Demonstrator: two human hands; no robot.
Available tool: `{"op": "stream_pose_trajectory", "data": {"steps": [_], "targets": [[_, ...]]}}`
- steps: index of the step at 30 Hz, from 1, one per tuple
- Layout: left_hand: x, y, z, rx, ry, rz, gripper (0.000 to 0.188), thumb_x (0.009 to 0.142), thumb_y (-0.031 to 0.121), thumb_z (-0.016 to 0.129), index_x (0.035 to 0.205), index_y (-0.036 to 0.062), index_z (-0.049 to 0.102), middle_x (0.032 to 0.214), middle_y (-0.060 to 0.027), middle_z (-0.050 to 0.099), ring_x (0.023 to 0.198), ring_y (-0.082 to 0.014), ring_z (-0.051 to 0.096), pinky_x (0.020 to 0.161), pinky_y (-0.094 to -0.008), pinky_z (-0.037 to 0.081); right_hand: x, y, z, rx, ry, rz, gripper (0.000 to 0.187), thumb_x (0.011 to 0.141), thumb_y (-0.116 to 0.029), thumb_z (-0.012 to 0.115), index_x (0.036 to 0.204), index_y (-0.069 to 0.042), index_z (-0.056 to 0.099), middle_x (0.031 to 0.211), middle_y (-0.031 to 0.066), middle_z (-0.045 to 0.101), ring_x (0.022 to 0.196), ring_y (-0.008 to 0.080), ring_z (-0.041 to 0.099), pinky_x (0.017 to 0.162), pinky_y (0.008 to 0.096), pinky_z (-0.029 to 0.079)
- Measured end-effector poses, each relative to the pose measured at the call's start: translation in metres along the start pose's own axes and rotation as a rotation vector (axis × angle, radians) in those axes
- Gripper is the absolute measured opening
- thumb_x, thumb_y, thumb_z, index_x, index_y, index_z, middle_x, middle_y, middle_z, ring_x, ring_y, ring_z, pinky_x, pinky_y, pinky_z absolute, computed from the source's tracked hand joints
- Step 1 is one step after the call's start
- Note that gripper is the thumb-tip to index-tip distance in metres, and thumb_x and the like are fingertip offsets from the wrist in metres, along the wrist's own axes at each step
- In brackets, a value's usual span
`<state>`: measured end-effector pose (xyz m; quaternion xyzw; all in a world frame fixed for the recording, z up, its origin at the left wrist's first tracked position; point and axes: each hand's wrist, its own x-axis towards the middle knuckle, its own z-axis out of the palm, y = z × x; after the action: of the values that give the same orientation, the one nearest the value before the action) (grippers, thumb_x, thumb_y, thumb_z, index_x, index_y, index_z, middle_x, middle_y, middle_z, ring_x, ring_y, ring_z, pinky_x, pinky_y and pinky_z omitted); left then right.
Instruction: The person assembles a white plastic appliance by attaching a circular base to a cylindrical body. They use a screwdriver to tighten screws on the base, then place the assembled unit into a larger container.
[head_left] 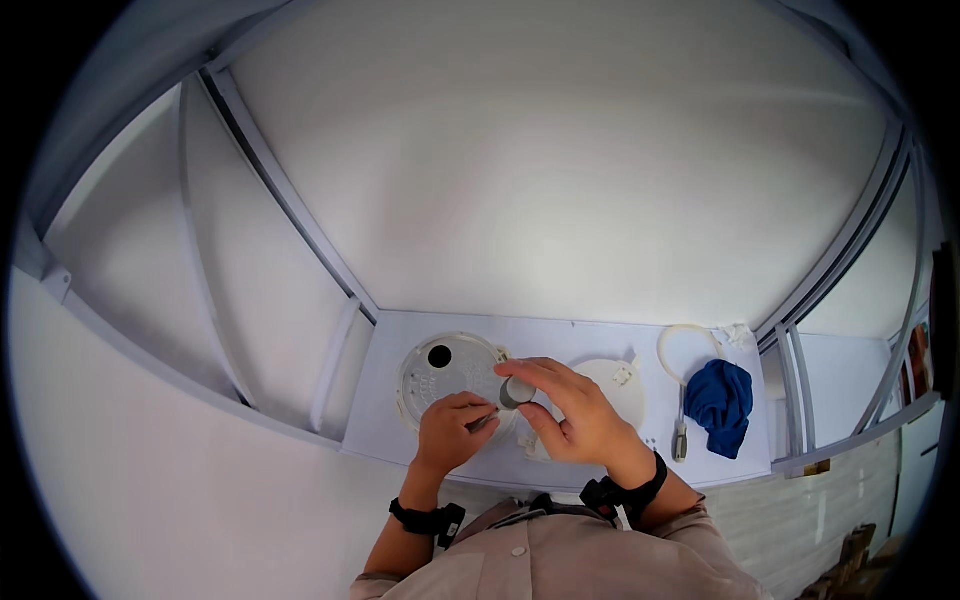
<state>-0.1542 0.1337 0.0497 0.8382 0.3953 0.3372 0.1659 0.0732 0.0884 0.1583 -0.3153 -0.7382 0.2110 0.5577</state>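
Observation:
Between the thumb and fingers of my right hand (578, 412) is a small grey round piece (517, 391), like a short cylinder or cap. My left hand (452, 432) is closed in a pinch just left of it, on a thin greyish thing (483, 421) too small to name. Under and beyond my left hand lies a round translucent white disc-shaped part (470, 352) with a black round spot (440, 356). Partly behind my right hand is a second round white part (622, 400) with a small fitting near its rim.
On the white table (560, 476), a screwdriver (680, 440) lies to the right, beside a crumpled blue cloth (720, 400). A pale ring (664, 345) lies behind them. Small dark bits, perhaps screws, sit near the front edge. White panels and grey frame bars (300, 205) enclose the table.

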Motion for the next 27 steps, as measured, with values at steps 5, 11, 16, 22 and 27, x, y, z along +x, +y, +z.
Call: {"op": "stream_pose_trajectory", "data": {"steps": [5, 11, 16, 22, 27], "targets": [[-0.001, 0.001, -0.003, -0.03, 0.009, 0.008, 0.016, 0.081, 0.016, 0.087, 0.096, 0.011, 0.084, 0.097, -0.0001, 0.077, 0.082, -0.0241, 0.073, 0.073, -0.0375, 0.059, 0.01, -0.003, 0.001, -0.214, 0.139, -0.177, 0.049, 0.086, 0.001, 0.082, 0.134, -0.006, 0.073, 0.13, 0.0188, 0.069, 0.107, 0.0339, 0.073, 0.085, 0.0361, 0.061], [0.0, 0.003, -0.001, 0.013, 0.034, 0.043, 0.015, 0.08, 0.017, 0.087, 0.094, 0.0116, 0.083, 0.097, 0.0006, 0.077, 0.082, -0.0236, 0.073, 0.073, -0.0378, 0.059, 0.002, 0.008, 0.008, -0.139, 0.121, 0.005, 0.049, 0.086, 0.002, 0.081, 0.134, -0.005, 0.073, 0.127, 0.0178, 0.07, 0.105, 0.0325, 0.073, 0.082, 0.0353, 0.061], [-0.003, 0.004, -0.005, -0.013, -0.018, 0.013, 0.011, 0.08, 0.019, 0.087, 0.089, 0.013, 0.083, 0.091, 0.0007, 0.077, 0.082, -0.0238, 0.074, 0.072, -0.0378, 0.059, 0.012, 0.004, 0.021, -0.03, 0.059, -0.052, 0.047, 0.087, 0.002, 0.08, 0.133, -0.005, 0.073, 0.122, 0.0162, 0.07, 0.104, 0.0308, 0.072, 0.081, 0.0354, 0.061], [-0.004, 0.011, -0.01, 0.021, -0.026, 0.024, 0.011, 0.079, 0.021, 0.088, 0.087, 0.0151, 0.083, 0.086, 0.0019, 0.076, 0.077, -0.0243, 0.073, 0.068, -0.0377, 0.057, 0.008, 0.012, 0.022, -0.077, 0.1, -0.201, 0.045, 0.086, -0.001, 0.082, 0.13, -0.005, 0.075, 0.122, 0.0156, 0.07, 0.103, 0.0309, 0.072, 0.082, 0.0357, 0.061], [0.002, 0.019, -0.008, 0.031, -0.003, -0.001, 0.015, 0.079, 0.025, 0.088, 0.083, 0.0143, 0.079, 0.083, 0.0015, 0.074, 0.074, -0.0248, 0.071, 0.064, -0.0389, 0.056, 0.009, 0.01, 0.024, -0.031, 0.059, -0.096, 0.048, 0.083, -0.001, 0.085, 0.13, -0.005, 0.074, 0.119, 0.0155, 0.07, 0.101, 0.0307, 0.073, 0.083, 0.0352, 0.061]]}}
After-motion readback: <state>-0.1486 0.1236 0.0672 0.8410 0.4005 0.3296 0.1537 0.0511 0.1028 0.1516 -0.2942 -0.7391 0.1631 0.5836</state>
